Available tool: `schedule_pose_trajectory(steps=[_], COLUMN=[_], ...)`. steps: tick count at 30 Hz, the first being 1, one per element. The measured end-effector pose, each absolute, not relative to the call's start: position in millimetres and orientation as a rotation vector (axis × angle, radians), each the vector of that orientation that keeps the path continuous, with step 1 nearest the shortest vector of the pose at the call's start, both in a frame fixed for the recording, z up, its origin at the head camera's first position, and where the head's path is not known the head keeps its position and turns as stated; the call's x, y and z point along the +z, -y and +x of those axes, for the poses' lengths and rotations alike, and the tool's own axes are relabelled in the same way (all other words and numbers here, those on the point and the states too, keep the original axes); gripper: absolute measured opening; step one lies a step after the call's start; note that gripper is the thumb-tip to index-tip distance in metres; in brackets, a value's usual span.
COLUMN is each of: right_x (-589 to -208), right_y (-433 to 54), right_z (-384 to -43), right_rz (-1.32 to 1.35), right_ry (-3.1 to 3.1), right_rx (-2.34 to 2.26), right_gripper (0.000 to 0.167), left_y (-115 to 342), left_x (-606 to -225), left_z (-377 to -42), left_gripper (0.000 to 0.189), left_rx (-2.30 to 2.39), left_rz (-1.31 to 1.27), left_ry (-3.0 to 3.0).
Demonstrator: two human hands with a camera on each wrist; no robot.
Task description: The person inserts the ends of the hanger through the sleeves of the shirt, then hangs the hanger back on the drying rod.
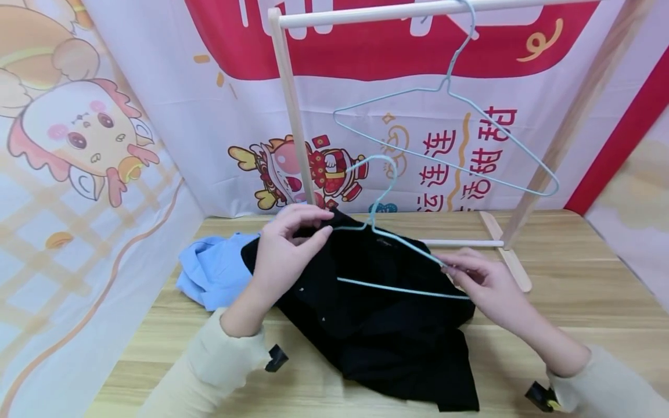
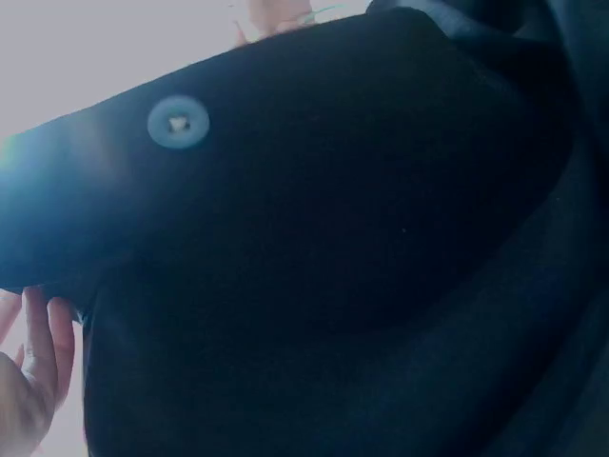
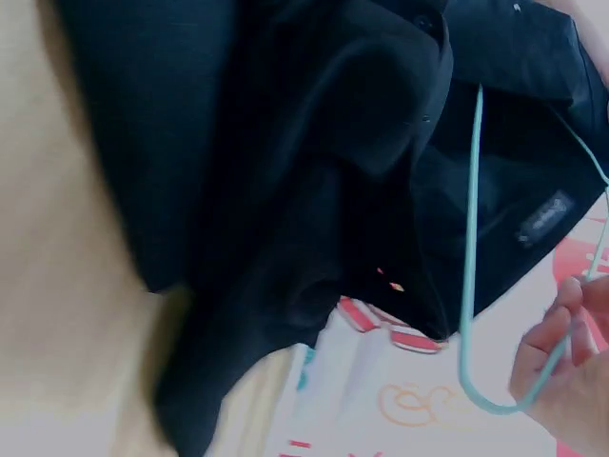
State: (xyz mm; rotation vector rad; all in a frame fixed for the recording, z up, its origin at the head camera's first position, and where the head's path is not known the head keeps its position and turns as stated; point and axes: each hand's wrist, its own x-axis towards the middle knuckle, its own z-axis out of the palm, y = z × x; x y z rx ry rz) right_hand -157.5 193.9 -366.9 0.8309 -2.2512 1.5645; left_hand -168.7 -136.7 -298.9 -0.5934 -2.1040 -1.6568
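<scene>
A black button-up shirt (image 1: 376, 342) is held up over the table, its neck opening facing up. My left hand (image 1: 292, 249) pinches the shirt's edge near the collar between thumb and fingers. My right hand (image 1: 486, 284) grips the sloping shoulder of a light teal wire hanger (image 1: 405, 287). The hanger's left part runs into the shirt and is hidden by cloth. Its rounded right end stays outside the fabric in the right wrist view, beside my fingers (image 3: 552, 333). Black cloth with a button (image 2: 179, 122) fills most of the left wrist view.
A wooden rack (image 1: 292, 110) stands behind the shirt, with a second teal hanger (image 1: 502, 130) on its bar. Light blue folded cloth (image 1: 211, 270) lies left on the wooden table (image 1: 590, 290). A printed backdrop (image 1: 167, 69) encloses the back and sides.
</scene>
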Motion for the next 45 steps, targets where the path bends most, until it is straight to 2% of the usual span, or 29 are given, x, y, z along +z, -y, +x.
schedule_pose_trajectory(steps=[7,14,18,25,29,38,45], right_x=[-381,-378,-386,-397,-396,-376,-386], right_y=[-186,-192,-193,-194,-195,-210,-245], right_z=[-154,-158,-160,-166,-167,-185,-208], right_rz=[0.76,0.751,0.706,0.714,0.721,0.799,0.568], right_ry=[2.369,2.293,2.328,2.335,2.348,2.522,2.315], right_rx=[1.63,1.649,1.672,1.72,1.708,1.88,2.296], right_gripper=[0.018,0.016,0.015,0.017,0.017,0.026,0.033], left_y=[130,139,151,178,188,195,203], left_x=[-322,-316,-315,-314,-318,-328,-326], left_z=[-170,-168,-173,-191,-195,-199,-203], left_gripper=[0.02,0.018,0.016,0.026,0.023,0.019,0.019], left_rx=[-1.662,-1.554,-1.448,-1.136,-0.972,-0.91,-0.934], left_rz=[-0.594,-0.837,-0.794,-0.688,-0.73,-0.771,-0.706], left_ry=[2.195,2.249,2.303,2.522,2.642,2.426,2.366])
